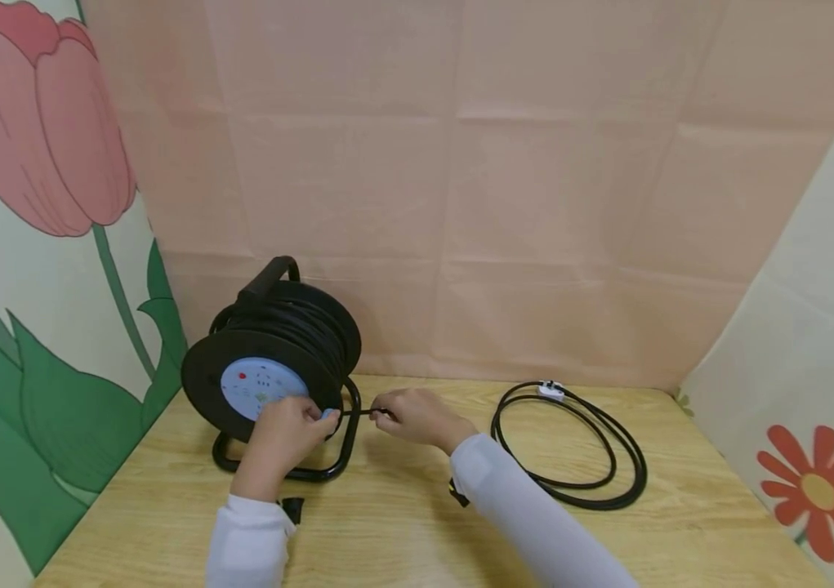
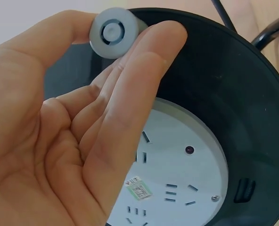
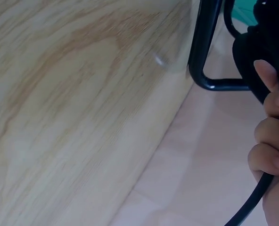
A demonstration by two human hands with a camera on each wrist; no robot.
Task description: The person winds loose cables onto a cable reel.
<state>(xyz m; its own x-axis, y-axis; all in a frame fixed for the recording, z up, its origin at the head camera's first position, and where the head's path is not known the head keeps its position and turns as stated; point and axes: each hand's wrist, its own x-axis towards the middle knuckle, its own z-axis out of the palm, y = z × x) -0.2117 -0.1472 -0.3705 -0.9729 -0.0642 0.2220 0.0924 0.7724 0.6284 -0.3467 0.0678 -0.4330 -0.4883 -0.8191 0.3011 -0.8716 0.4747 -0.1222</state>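
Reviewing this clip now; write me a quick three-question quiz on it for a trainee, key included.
1. Which hand pinches the knob?
2. True or false: in the head view, the coil lies right of the reel.
3. Fill in: the right hand holds the black ____.

Key: 1. Left hand. 2. True. 3. Cable.
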